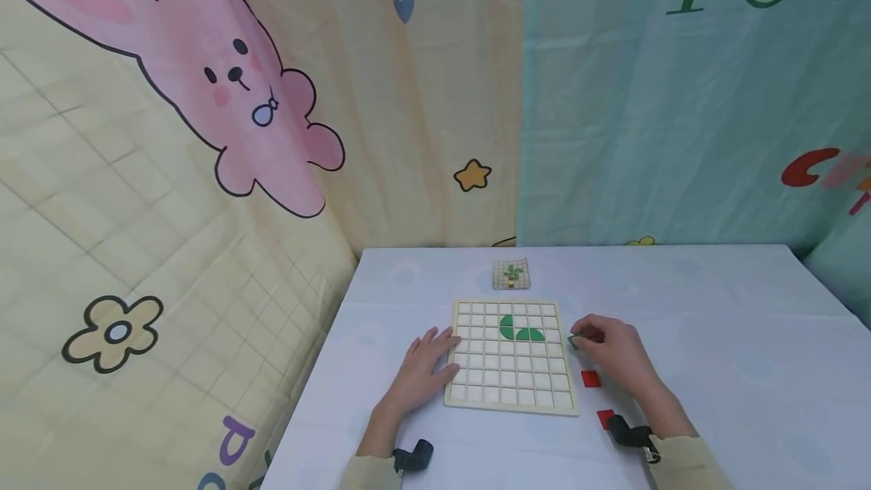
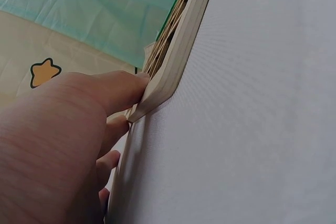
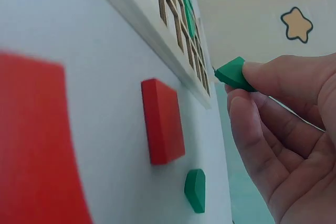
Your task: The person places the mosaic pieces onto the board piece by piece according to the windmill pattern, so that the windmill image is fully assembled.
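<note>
A white grid board (image 1: 512,407) with a pale wooden frame lies on the table, and green quarter-round pieces (image 1: 530,334) are set in its upper middle cells. My left hand (image 1: 420,370) rests at the board's left edge, fingers spread. In the left wrist view, its thumb (image 2: 123,88) touches the frame (image 2: 157,90). Just off the board's right side, my right hand (image 1: 615,350) pinches a small green piece (image 3: 233,73) between thumb and fingertips, held above the table. Below it on the table lies another green piece (image 3: 195,190), beside a red square block (image 3: 164,121).
A small pattern card (image 1: 511,274) with a green plant picture lies behind the board. Another red block (image 1: 605,419) is partly covered by the right wrist camera (image 1: 627,431). Printed curtains (image 1: 435,97) hang along the table's back and left sides.
</note>
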`<control>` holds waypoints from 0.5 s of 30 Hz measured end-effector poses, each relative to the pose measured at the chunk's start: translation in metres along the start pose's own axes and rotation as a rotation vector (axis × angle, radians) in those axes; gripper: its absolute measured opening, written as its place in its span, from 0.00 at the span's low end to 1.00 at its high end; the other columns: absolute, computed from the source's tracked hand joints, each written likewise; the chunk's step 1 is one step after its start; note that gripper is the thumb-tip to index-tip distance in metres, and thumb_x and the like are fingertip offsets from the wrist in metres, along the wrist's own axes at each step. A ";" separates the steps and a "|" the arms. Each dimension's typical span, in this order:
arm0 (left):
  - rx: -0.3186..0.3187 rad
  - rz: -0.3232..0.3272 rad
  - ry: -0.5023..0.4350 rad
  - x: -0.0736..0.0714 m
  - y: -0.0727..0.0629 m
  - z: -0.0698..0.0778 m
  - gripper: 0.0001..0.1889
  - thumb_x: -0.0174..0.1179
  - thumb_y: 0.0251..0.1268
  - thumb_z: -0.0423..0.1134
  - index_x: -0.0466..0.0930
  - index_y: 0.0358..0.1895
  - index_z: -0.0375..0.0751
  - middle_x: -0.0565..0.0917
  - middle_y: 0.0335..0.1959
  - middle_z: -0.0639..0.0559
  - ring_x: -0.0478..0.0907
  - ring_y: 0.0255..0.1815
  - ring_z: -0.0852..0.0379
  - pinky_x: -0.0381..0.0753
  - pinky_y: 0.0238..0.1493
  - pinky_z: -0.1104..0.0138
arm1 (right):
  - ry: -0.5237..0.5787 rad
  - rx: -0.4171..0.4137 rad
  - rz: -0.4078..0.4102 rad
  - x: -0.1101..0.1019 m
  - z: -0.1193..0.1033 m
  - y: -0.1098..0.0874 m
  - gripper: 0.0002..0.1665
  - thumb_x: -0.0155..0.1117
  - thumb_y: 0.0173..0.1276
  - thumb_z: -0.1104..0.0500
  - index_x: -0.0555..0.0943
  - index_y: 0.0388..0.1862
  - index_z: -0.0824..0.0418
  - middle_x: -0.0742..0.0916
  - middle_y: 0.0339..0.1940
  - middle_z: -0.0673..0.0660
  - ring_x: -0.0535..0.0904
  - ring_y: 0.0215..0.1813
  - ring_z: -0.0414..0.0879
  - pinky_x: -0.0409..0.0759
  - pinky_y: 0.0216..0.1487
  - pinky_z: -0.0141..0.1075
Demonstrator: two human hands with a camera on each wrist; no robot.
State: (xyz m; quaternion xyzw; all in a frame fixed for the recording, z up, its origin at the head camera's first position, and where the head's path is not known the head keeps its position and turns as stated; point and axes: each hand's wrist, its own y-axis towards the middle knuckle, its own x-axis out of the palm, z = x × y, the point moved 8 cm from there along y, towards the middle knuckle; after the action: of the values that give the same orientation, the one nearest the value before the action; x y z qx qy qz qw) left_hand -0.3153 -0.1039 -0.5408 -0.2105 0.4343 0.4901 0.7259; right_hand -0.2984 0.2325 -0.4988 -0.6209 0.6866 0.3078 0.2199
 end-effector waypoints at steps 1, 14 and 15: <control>0.004 0.000 0.000 0.001 0.000 0.001 0.28 0.56 0.74 0.53 0.68 0.75 0.55 0.61 0.79 0.56 0.48 0.81 0.46 0.44 0.78 0.44 | 0.000 -0.003 -0.001 0.001 -0.001 0.000 0.07 0.72 0.65 0.64 0.85 0.41 0.55 0.87 0.36 0.50 0.81 0.39 0.47 0.83 0.41 0.40; 0.006 -0.007 -0.004 0.000 0.001 0.000 0.28 0.56 0.75 0.51 0.68 0.75 0.54 0.61 0.79 0.56 0.47 0.81 0.48 0.43 0.78 0.45 | 0.035 -0.008 -0.064 0.027 -0.023 0.014 0.06 0.71 0.64 0.65 0.85 0.37 0.56 0.87 0.34 0.49 0.82 0.38 0.45 0.84 0.42 0.42; 0.007 -0.005 -0.004 0.000 0.001 0.000 0.28 0.56 0.75 0.51 0.68 0.75 0.54 0.61 0.79 0.56 0.47 0.81 0.47 0.43 0.78 0.45 | 0.042 -0.012 -0.071 0.030 -0.025 0.015 0.05 0.70 0.64 0.65 0.85 0.38 0.56 0.87 0.35 0.49 0.82 0.38 0.45 0.84 0.42 0.43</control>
State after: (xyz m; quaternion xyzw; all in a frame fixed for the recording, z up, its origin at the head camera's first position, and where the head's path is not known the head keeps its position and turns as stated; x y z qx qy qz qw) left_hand -0.3163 -0.1032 -0.5409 -0.2080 0.4341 0.4873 0.7286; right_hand -0.3151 0.1946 -0.4990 -0.6526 0.6666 0.2909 0.2125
